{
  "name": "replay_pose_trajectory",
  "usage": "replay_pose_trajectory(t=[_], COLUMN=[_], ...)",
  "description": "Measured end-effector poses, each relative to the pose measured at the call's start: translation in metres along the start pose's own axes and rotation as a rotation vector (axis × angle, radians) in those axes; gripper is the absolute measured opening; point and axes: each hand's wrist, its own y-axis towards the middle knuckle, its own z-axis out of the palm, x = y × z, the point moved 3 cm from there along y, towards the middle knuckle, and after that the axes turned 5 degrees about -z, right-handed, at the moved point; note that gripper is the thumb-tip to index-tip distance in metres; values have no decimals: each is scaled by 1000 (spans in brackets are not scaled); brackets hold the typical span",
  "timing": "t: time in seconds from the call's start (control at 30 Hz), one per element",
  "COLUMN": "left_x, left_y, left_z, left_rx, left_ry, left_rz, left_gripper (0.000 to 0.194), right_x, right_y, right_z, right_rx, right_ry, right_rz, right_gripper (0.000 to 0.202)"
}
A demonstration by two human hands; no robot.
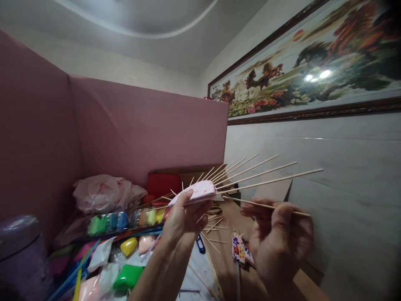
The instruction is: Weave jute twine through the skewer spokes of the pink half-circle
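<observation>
Left hand [189, 213] closed on pink dotted pad [200, 190], thumb on top, pad raised above table [230, 265]. Thin wooden sticks [263, 176] fan out of pad's edge, longest toward the right. Right hand [283, 236] fingers narrow, pinching one loose stick [250, 202]; its tip points at pad's near right end, contact there can't tell. More spare sticks [216, 240] scattered on table below pad. Flowered piece [240, 248] just beside right hand. Left side: green packet [128, 276], yellow packet [128, 246], crumpled pink bag [106, 194] behind them. Framed horse picture [300, 67] on wall.
</observation>
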Motion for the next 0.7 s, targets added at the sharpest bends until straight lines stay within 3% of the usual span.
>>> replay_pose_trajectory(t=[0.3,0.53,0.7], left_x=[1,0,0], left_y=[1,2,2], left_z=[1,0,-1], left_rx=[20,36,27], left_ry=[-7,-18,-37], left_rz=[-26,-16,-14], left_gripper=[16,15,15], right_x=[-8,-7,-7], right_y=[-13,-5,-2], right_z=[4,3,2], right_rx=[85,12,28], right_ry=[60,95,76], right_rz=[54,20,25], right_gripper=[7,7,8])
